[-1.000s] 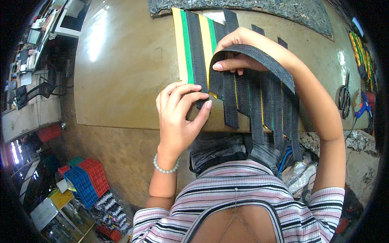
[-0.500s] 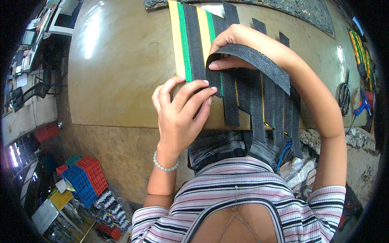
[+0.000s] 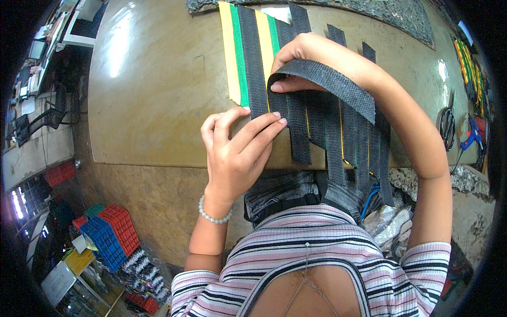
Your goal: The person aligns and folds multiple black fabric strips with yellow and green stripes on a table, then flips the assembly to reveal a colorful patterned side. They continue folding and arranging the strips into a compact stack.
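My right hand [image 3: 291,66] pinches a black webbing strap [image 3: 330,79] between thumb and fingers. The strap folds over in a loop, and its loose end hangs toward my right forearm. My left hand [image 3: 240,145] lies lower and to the left, palm down with its fingers bent and apart. Its fingertips rest on the near ends of the straps; its thumb is partly hidden. Under both hands several black straps [image 3: 253,58] lie side by side, along with yellow bands [image 3: 229,58] and green bands [image 3: 239,58]. Some straps hang over the table's near edge.
The straps lie on a brownish table [image 3: 153,105]. Scissors [image 3: 448,127] and a blue glue gun [image 3: 471,134] are at the right, near a bundle of coloured straps [image 3: 465,71]. A dark, worn slab [image 3: 369,18] crosses the far side. Blue and red crates [image 3: 108,238] stand lower left.
My left hand's fingers have slid slightly toward me and off the yellow band's end. The right hand still pinches the looped strap in nearly the same place.
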The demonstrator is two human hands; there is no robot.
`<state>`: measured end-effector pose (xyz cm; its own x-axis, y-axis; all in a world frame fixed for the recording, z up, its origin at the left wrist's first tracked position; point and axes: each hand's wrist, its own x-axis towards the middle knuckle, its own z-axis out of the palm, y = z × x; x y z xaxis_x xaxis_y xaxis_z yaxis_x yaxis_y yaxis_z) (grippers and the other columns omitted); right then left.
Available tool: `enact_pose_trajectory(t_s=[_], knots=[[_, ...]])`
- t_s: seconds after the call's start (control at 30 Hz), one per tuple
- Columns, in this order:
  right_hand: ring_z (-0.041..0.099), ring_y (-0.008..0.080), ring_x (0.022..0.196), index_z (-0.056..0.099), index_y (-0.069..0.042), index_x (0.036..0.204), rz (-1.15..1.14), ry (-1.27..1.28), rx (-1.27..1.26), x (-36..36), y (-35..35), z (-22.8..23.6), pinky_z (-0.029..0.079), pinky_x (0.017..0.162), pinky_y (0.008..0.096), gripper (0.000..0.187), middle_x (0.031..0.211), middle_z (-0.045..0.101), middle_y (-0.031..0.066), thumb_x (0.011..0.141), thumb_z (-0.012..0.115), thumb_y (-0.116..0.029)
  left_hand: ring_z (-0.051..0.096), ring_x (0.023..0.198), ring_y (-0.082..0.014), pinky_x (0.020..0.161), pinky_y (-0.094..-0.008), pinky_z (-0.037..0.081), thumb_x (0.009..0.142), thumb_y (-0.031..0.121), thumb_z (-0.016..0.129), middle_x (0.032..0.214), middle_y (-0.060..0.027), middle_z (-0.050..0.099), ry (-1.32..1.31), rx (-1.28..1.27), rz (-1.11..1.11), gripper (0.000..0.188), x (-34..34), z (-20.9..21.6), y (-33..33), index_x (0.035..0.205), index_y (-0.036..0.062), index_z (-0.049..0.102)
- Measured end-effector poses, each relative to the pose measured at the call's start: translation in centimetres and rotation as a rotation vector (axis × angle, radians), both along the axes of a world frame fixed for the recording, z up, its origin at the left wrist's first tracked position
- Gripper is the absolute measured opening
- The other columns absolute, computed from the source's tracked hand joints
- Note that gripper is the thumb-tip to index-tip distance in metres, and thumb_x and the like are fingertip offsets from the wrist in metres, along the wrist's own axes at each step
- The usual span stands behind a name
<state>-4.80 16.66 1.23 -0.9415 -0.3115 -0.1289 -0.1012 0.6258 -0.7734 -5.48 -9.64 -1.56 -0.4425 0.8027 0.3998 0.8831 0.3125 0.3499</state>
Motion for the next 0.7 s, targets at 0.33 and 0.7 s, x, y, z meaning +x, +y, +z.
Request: enact_pose_trajectory(t_s=[0.33, 0.7], knots=[[0.053, 0.0061, 0.068, 0.070, 0.003, 0.089, -0.068, -0.090, -0.159, 0.1, -0.6, 0.9, 0.048, 0.063, 0.0304, 0.018, 0.070, 0.065, 0.0058, 0.088, 0.080, -0.013, 0.054, 0.110, -0.0219, 0.097, -0.0449, 0.037, 0.081, 0.014, 0.075, 0.119, 0.0113, 0.070, 0.033, 0.005, -0.007, 0.032, -0.1, -0.1, 0.1, 0.111, 0.0209, 0.075], [0.054, 0.0073, 0.064, 0.074, -0.001, 0.103, -0.156, -0.110, -0.213, -1.9, 0.3, 0.7, 0.046, 0.061, 0.0272, 0.020, 0.075, 0.063, -0.0023, 0.091, 0.078, -0.017, 0.053, 0.107, -0.0195, 0.101, -0.0486, 0.033, 0.081, 0.014, 0.074, 0.116, 0.0124, 0.069, -0.027, -0.021, 0.021, 0.029, 0.0, 0.0, 0.2, 0.109, 0.0219, 0.075]])
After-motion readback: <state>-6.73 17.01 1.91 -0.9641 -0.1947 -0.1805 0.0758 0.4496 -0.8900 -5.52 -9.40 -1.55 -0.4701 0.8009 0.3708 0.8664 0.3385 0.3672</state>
